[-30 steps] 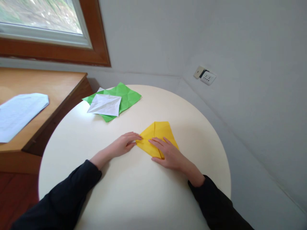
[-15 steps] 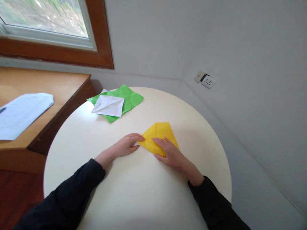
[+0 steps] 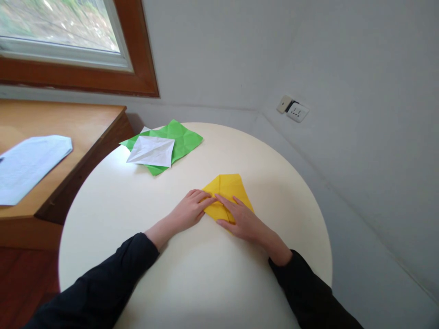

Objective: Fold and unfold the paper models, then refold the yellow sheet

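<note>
A folded sheet of yellow origami paper (image 3: 233,185) lies on the round white table (image 3: 192,283), with crease lines across its upper face. My left hand (image 3: 188,210) covers its left corner, fingers stretched out over the paper and the thumb side low at the near edge. Palm down, my right hand (image 3: 243,219) rests on the near right part of the sheet. Its fingers are spread and lie flat on the folded layers. The fingertips of both hands almost meet at the middle of the paper. The left corner is hidden beneath my left fingers.
At the table's far left, a white creased paper (image 3: 152,151) lies over a larger green sheet (image 3: 185,139). A wooden desk (image 3: 89,123) with pale papers (image 3: 34,164) stands to the left. A wall with a socket (image 3: 297,112) rises behind and to the right.
My left hand has slid right, further onto the yellow paper, so its fingers now cover the left corner. My right hand stays on the sheet. The view has shifted slightly.
</note>
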A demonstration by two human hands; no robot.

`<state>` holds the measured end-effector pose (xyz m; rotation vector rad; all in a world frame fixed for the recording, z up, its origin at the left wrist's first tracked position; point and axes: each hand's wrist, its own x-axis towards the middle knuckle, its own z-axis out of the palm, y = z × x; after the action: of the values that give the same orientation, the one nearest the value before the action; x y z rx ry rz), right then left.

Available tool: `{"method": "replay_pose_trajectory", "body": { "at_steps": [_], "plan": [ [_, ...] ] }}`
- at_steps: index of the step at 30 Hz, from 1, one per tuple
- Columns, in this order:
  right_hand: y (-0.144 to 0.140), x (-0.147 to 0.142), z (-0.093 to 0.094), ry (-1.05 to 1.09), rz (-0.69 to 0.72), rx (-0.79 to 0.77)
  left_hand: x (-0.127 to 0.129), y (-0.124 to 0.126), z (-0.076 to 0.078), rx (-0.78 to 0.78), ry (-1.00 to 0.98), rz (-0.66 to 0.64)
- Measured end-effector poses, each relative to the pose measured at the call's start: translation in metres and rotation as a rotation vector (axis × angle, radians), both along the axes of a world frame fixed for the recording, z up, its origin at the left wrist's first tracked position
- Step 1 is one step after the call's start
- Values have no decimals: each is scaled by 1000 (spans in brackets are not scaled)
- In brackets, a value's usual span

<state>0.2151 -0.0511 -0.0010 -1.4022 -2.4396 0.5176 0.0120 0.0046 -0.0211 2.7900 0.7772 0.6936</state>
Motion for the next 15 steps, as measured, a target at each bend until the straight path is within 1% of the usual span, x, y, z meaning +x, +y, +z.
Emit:
{"method": "replay_pose_trajectory", "body": {
  "at_steps": [4, 7, 10, 13, 15],
  "plan": [
    [-6, -5, 12, 60, 15, -75, -2, -2, 1, -57, 1, -5],
    [-7, -5, 23, 92, 30, -204, -4, -4, 4, -88, 4, -5],
    [-2, 2, 31, 154, 34, -360, -4, -5, 7, -130, -5, 18],
    [12, 18, 32, 316, 57, -500, -3, -2, 7, -182, -35, 42],
    [24, 30, 27, 477, 40, -591, -1, 1, 5, -222, -75, 51]
  ]
}}
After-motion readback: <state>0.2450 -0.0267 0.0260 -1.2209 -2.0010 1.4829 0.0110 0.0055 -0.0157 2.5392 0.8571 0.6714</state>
